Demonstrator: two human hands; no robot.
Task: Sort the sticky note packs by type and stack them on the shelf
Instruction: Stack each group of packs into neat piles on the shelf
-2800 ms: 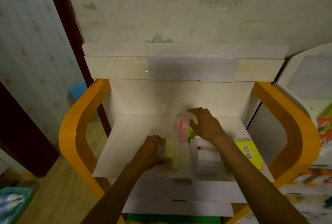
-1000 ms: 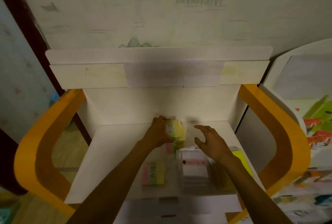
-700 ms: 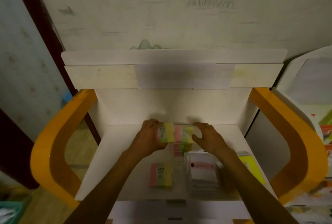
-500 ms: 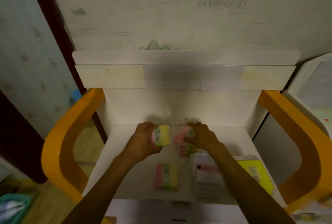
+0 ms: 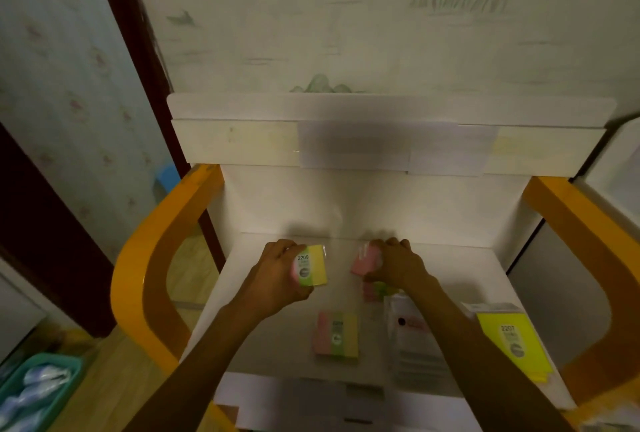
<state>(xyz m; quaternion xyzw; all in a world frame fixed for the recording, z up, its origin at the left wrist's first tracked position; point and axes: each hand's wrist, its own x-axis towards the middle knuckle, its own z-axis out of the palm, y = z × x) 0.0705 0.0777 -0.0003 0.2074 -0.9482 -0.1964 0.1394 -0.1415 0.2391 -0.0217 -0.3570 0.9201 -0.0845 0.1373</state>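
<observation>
My left hand (image 5: 277,275) grips a tricolour sticky note pack (image 5: 311,265) labelled 2209, held above the white shelf (image 5: 249,293). My right hand (image 5: 398,265) grips a second tricolour pack (image 5: 363,260) by its pink end, tilted, over a small stack of similar packs (image 5: 375,289) that the hand partly hides. A third tricolour pack (image 5: 335,333) lies flat on the shelf in front. A pile of white packs (image 5: 412,338) sits to its right, partly under my right forearm. Yellow packs (image 5: 512,341) labelled 2207 lie at the right edge.
The shelf has orange curved side frames (image 5: 145,279) and a white back panel (image 5: 363,199). A teal basket (image 5: 31,386) stands on the floor at lower left. Another white unit (image 5: 620,168) stands at the right. A wall rises behind the shelf.
My left hand has carried its pack from the shelf front towards the back and a little left. My right hand has closed on a pack at the back stack and tilted it up.
</observation>
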